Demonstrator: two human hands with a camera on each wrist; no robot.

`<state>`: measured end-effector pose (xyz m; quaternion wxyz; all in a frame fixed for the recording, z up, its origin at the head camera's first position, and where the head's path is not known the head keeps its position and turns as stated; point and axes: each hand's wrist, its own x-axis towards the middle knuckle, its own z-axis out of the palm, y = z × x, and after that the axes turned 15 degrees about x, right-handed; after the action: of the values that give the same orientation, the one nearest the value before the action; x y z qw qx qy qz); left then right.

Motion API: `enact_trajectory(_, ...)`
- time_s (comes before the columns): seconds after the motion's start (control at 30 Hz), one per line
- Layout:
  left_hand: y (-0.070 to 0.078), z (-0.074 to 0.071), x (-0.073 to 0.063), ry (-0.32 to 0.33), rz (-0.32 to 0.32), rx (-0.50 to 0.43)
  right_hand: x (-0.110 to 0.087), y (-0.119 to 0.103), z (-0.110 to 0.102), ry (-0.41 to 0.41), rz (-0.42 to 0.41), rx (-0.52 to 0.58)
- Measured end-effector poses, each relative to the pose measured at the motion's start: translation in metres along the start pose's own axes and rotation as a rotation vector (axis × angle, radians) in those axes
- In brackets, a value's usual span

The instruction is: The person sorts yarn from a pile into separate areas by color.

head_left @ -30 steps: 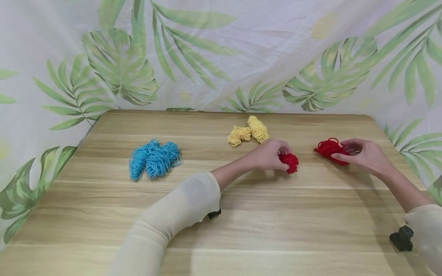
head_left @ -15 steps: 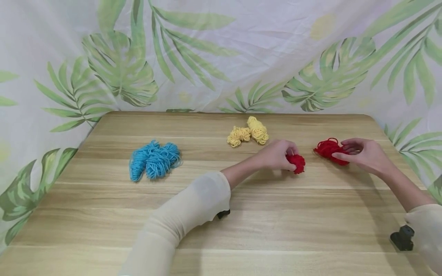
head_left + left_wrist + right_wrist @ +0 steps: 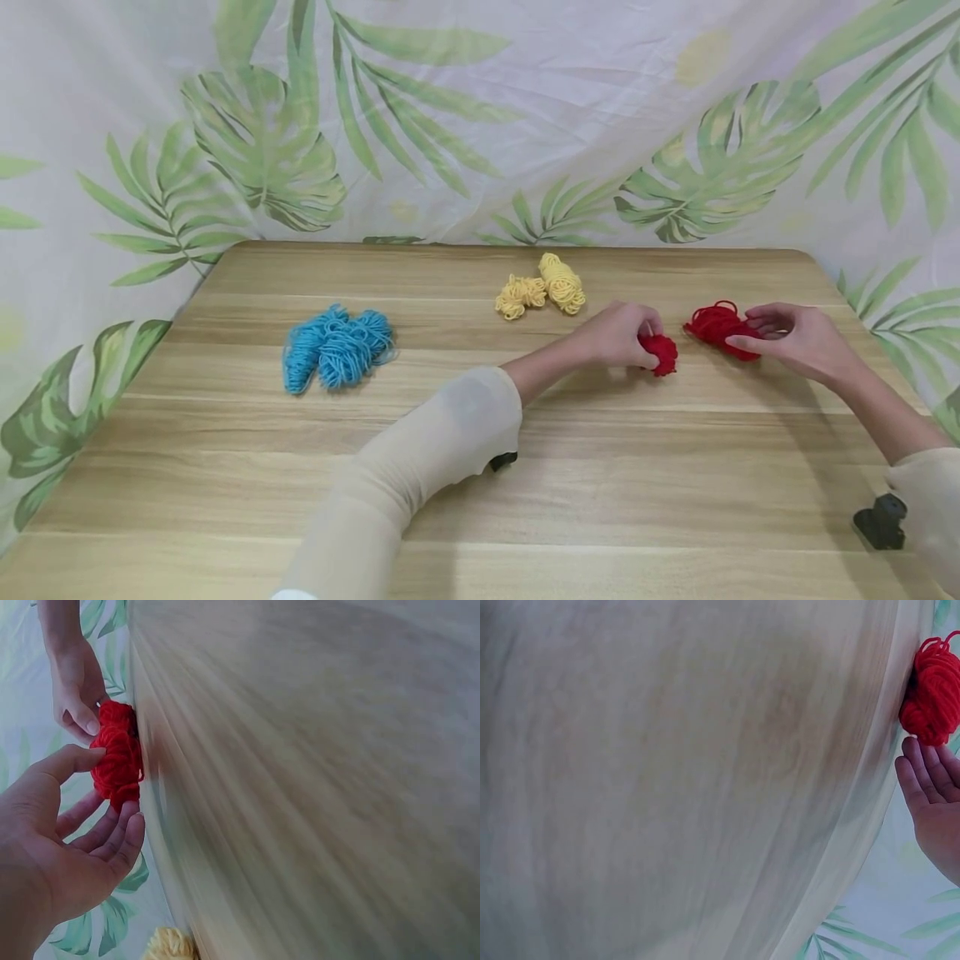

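In the head view, my left hand (image 3: 618, 333) holds a small bundle of red yarn (image 3: 662, 356) just above or on the wooden table. Its thumb presses one side, and its fingers lie under the bundle (image 3: 116, 769) in the left wrist view. My right hand (image 3: 806, 343) is at the right end of a second red yarn bundle (image 3: 716, 325), thumb at the front and fingertips behind. Seen from the right wrist, the fingers (image 3: 922, 776) look nearly straight and touch the bundle's end. A narrow strip of table separates the two red bundles.
Two yellow yarn bundles (image 3: 562, 285) lie near the table's back edge. Several blue yarn bundles (image 3: 337, 348) are clustered on the left of the wooden table (image 3: 600, 500). A leaf-print cloth (image 3: 450, 125) hangs behind. A black device (image 3: 881, 523) is by the right sleeve.
My left hand has moved steadily to the right with its red yarn bundle, closing on the other red bundle. My right hand has stayed almost still.
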<state>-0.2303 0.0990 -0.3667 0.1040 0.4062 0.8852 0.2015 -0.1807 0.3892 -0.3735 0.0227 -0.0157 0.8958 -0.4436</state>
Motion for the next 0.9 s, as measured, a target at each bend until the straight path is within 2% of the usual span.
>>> enact_trajectory(0.37,0.006,0.003,0.013,0.016,-0.004,0.045,-0.001,-0.001,-0.002,0.001,0.012,0.002)
enact_trajectory(0.73,0.011,0.009,0.022,-0.017,-0.014,0.055,-0.002,-0.002,-0.002,0.0,0.012,0.02)
enact_trajectory(0.9,0.013,0.01,0.025,-0.034,-0.037,0.061,-0.001,-0.002,-0.002,-0.012,0.021,0.028)
